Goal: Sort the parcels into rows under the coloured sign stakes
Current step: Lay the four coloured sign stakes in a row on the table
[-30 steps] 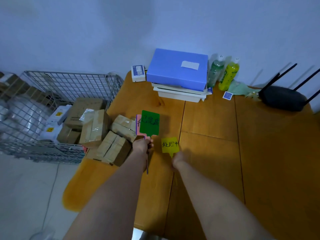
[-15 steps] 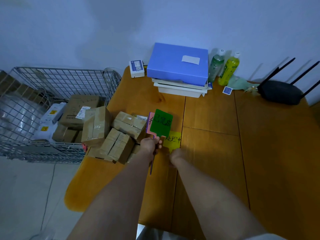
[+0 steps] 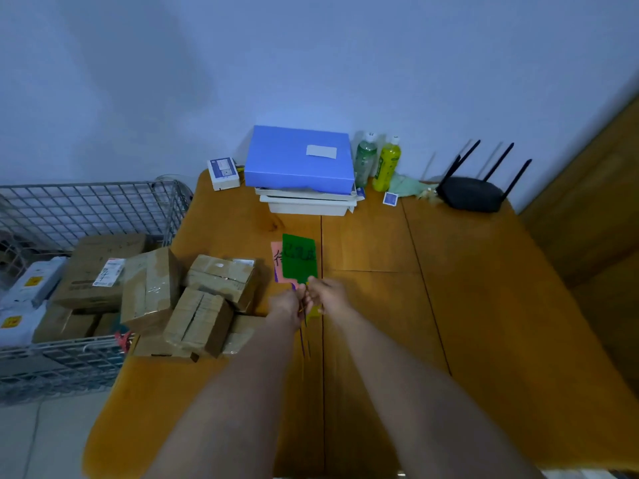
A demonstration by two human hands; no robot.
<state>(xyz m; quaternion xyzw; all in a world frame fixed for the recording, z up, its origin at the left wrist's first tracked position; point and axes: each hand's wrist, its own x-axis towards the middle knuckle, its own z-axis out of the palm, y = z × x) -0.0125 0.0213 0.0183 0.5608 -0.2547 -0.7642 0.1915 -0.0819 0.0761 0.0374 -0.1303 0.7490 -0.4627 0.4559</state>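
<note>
Both hands meet over the middle of the wooden table [image 3: 484,305]. The left hand [image 3: 287,305] is curled around the thin stems of the sign stakes, holding a green sign [image 3: 299,259] upright with a pink sign [image 3: 277,259] tucked just behind it, only its left edge showing. The right hand [image 3: 328,295] pinches in at the same stems right below the green card, and a scrap of yellow sign [image 3: 314,311] peeks out beneath its fingers; how firmly it holds that one I cannot tell.

The cardboard parcels [image 3: 204,299] sit in a loose heap on the table's left edge, just left of the hands, several leaning on one another. Beside the table stands a wire basket [image 3: 90,209] holding more: a large brown carton [image 3: 100,271] with a shipping label, smaller brown boxes, and white mailer bags [image 3: 31,285] with yellow stickers.

Along the far edge, by the wall, a blue box [image 3: 297,157] lies on a stack of white trays [image 3: 307,202]. A small white box [image 3: 223,172] stands to its left, two drink bottles [image 3: 377,160] to its right, then a black router [image 3: 470,195].
</note>
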